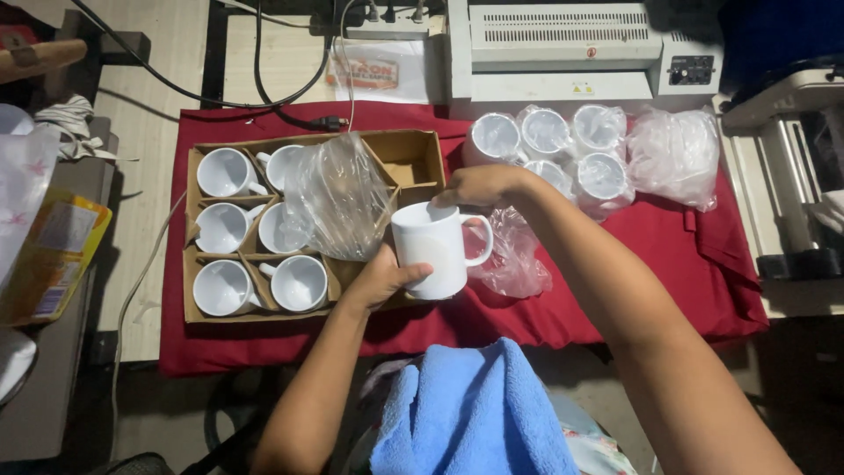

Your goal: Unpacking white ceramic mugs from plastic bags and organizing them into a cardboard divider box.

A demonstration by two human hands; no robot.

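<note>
Over the front edge of the red cloth (668, 264) that is covering the counter, both hands are gripping one white mug (431, 249) — the left hand (380, 280) is cupping its lower side, thumb across the wall, and the right hand (482, 186) is pinching the rim from above. To my eye the step in hand is handling a single mug between the carton and the wrapped group, and doing it well means keeping the left palm under the weight while the right fingers are only steadying, since a glazed wall is likely to be slippery; the handle should be kept clear of the carton edge.

The mug is plain, glossy white, straight-sided, standing upright, with its loop handle pointing right and no wrapping on it. It is hanging just above the front right corner of the cardboard tray (413, 158).

Outward from there, a clear plastic bag (338, 198) is lying over the tray's middle cells, six more white mugs (224, 172) are sitting in the dividers, and another crumpled bag (514, 259) is lying beside the mug. Toward the far right corner, bagged mugs (600, 176) are clustering — behind them a white machine (563, 44). A blue towel (470, 413) is lying nearest the person.
</note>
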